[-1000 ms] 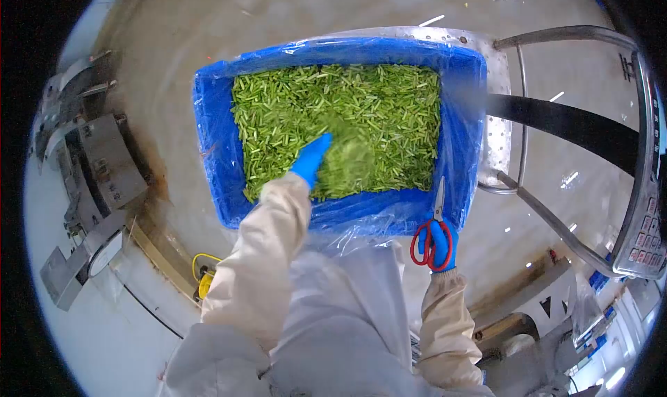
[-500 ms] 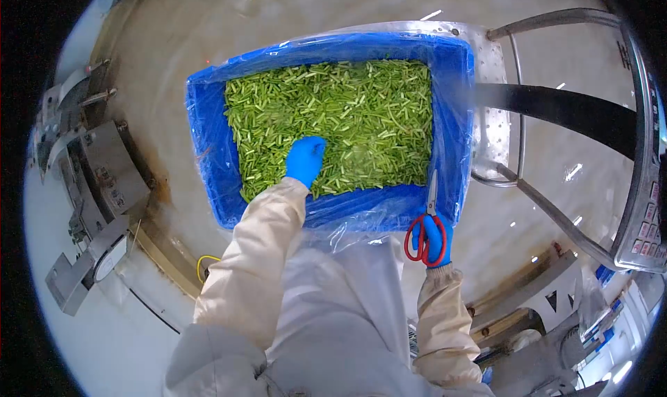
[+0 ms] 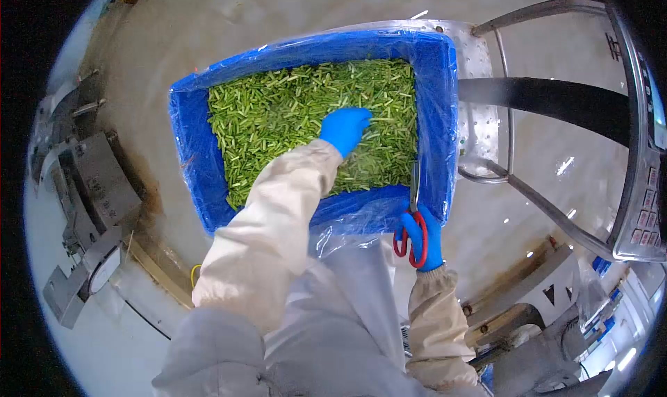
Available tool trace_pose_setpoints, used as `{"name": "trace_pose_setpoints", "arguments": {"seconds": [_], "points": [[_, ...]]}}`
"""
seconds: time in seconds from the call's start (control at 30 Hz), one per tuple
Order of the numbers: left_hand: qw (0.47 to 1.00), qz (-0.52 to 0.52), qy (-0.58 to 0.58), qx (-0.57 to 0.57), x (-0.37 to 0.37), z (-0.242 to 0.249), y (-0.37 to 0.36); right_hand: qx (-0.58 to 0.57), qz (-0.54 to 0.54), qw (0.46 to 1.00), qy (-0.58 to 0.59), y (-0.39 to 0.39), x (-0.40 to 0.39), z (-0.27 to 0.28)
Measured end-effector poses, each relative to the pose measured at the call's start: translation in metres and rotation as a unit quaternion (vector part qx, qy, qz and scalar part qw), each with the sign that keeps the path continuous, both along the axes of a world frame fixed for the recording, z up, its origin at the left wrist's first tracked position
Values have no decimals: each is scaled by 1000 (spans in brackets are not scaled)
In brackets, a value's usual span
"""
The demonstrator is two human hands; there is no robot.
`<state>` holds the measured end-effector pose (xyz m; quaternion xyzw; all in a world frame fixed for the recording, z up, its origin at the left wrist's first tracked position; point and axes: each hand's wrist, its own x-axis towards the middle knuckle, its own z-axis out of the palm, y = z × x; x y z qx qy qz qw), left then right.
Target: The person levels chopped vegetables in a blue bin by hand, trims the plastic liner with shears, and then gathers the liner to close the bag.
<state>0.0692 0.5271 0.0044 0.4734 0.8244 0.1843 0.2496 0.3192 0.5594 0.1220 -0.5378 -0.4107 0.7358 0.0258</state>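
A blue crate (image 3: 198, 143) lined with clear plastic holds a thick layer of cut green stems (image 3: 271, 112). Over the stems, right of their middle, is my left hand (image 3: 345, 129) in a blue glove, its fingers closed; what they pinch, if anything, is too small to name. My right hand (image 3: 425, 238), also gloved in blue, grips red-handled scissors (image 3: 415, 195) at the crate's near right corner. The blades point away from me, along the crate's inner right side.
Under the crate's right side shows a perforated metal platform (image 3: 479, 122) with a tubular frame (image 3: 511, 105) and a keypad panel (image 3: 647, 209). Metal equipment (image 3: 108, 182) stands at the left, more machinery (image 3: 535, 348) at the lower right.
My left hand has moved right and farther away over the stems. The crate, the scissors and my right hand appear slightly farther left in the view.
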Motion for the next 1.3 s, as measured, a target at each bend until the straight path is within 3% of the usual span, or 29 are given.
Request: {"name": "trace_pose_setpoints", "arguments": {"seconds": [0.03, 0.07, 0.1, 0.13, 0.17, 0.2, 0.33, 0.47, 0.6, 0.67, 0.7, 0.77, 0.97, 1.07, 1.2, 1.27, 1.3], "points": [[1000, -3, 4, -1, -1, 10, -10, 18, 26, 999, 5, 2, -8, 5], [972, 89, -215, 8, -2, 22, -21, 10, 42, 999, 2, 5, -16, 12], [889, 177, -423, 18, -2, 35, -28, 11, 41, 999, 5, 5, -20, 7], [890, 176, -420, 19, -1, 50, -34, 50, 104, 993, 7, 4, -23, 0], [857, 209, -471, 5, 0, 65, -39, 90, 166, 982, 8, 3, -25, -5], [820, 240, -520, -9, -1, 75, -43, 92, 168, 981, 11, 3, -31, -2], [810, 207, -548, -9, -5, 89, -53, 157, 225, 961, 22, -2, -48, 4], [822, 183, -540, -9, -7, 89, -59, 231, 265, 936, 3, -4, -46, -15], [809, 233, -539, 9, -7, 83, -69, 225, 232, 946, 15, -3, -47, -4], [794, 259, -549, 28, -8, 81, -76, 85, 179, 980, 0, -4, -45, 5], [797, 249, -551, 18, -9, 80, -81, 85, 179, 980, 0, -8, -40, -1], [799, 237, -553, 8, -6, 82, -85, 229, 281, 932, 20, -19, -31, -18], [836, 226, -498, -45, 6, 98, -86, 234, 335, 912, 16, -19, -50, -5], [868, 189, -459, 8, 11, 92, -89, 251, 344, 905, 7, -20, -54, -3], [924, 159, -348, -14, 12, 72, -106, 296, 354, 887, 9, -27, -43, -9], [945, 153, -286, -42, 10, 52, -126, 161, 287, 944, 14, -29, -27, -12], [985, 107, -134, 0, 9, 38, -139, 161, 287, 944, 15, -27, -23, -4]]}}
